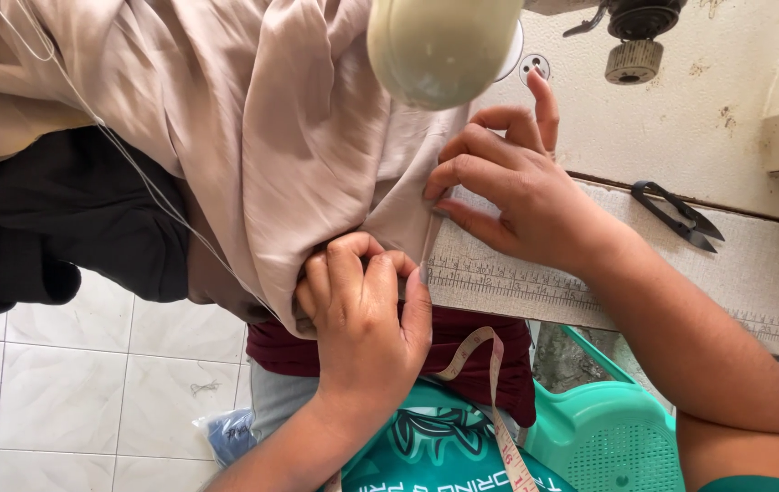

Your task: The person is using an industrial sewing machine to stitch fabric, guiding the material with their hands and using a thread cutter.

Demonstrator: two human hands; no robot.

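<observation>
Beige fabric (271,137) lies bunched at the worktop (754,255) edge under the sewing machine (444,46): left hand (366,314) fingers pinch its fold taut, right hand (508,191) fingers press it flat against the printed ruler (517,278), keeping the edge aligned.

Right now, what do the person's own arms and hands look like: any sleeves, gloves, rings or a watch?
Both hands are bare: no gloves, and no rings or watch show on the left hand or the right hand. Both forearms are uncovered to the frame edge. Only at the bottom right corner does a sliver of green sleeve appear on the right upper arm. The nails are short and unpainted.
</observation>
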